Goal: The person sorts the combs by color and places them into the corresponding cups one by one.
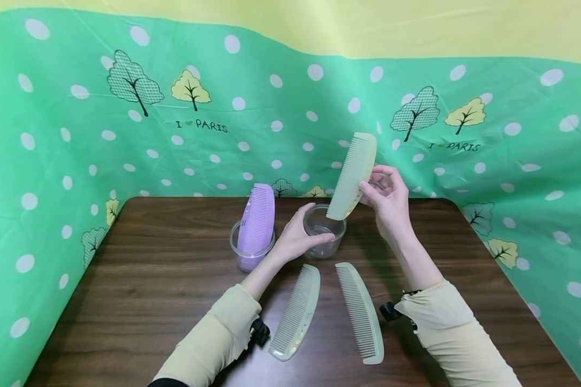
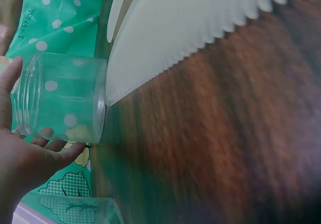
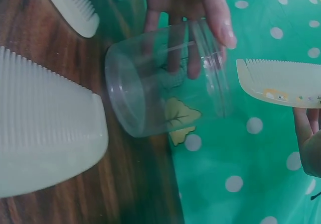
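My left hand (image 1: 292, 236) holds a clear plastic jar (image 1: 325, 248) by its sides, thumb in front and fingers behind. The jar (image 2: 65, 96) is upright on the table. A pale green comb (image 1: 355, 172) is pinched by its spine in my right hand (image 1: 391, 200). It stands tilted, with its lower end over the jar's mouth; the right wrist view shows that comb end (image 3: 278, 86) just outside the rim. Two more pale green combs lie in front of the jar, a left one (image 1: 300, 314) and a right one (image 1: 362, 317).
Left of my left hand stands a second clear jar (image 1: 234, 248) with purple combs (image 1: 258, 220) upright in it, overlapping so their number is unclear. Brown wooden table (image 1: 164, 290) lies underneath. A green dotted cloth (image 1: 276, 102) hangs behind and at both sides.
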Motion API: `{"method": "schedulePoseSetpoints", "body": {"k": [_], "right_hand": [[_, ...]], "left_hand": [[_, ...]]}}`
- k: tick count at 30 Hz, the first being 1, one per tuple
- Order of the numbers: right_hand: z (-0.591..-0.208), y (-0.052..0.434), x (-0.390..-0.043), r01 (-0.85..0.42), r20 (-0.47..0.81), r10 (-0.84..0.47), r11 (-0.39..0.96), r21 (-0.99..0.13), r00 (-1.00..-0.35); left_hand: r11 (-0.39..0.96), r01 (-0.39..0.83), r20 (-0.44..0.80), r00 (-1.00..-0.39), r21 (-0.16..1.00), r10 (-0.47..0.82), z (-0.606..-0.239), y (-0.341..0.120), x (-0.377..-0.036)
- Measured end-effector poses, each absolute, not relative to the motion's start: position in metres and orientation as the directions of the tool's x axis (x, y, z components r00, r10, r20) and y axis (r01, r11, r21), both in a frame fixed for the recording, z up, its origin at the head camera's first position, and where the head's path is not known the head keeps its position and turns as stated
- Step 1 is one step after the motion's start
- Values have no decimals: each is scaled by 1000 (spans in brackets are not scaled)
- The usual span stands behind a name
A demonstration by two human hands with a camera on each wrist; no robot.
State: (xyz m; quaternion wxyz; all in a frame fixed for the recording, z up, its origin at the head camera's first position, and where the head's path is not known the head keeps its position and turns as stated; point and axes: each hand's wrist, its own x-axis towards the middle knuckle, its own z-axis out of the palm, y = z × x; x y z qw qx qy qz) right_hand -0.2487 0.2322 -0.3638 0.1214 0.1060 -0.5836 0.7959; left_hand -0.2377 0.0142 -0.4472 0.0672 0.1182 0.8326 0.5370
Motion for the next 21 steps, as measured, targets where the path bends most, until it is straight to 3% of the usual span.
{"method": "schedulePoseSetpoints", "body": {"k": [21], "right_hand": [[-395,219,-246,-250,255,6,-219,-943,-967]], "left_hand": [[397,133,14,-957,908,289,-448,1,-218]]}}
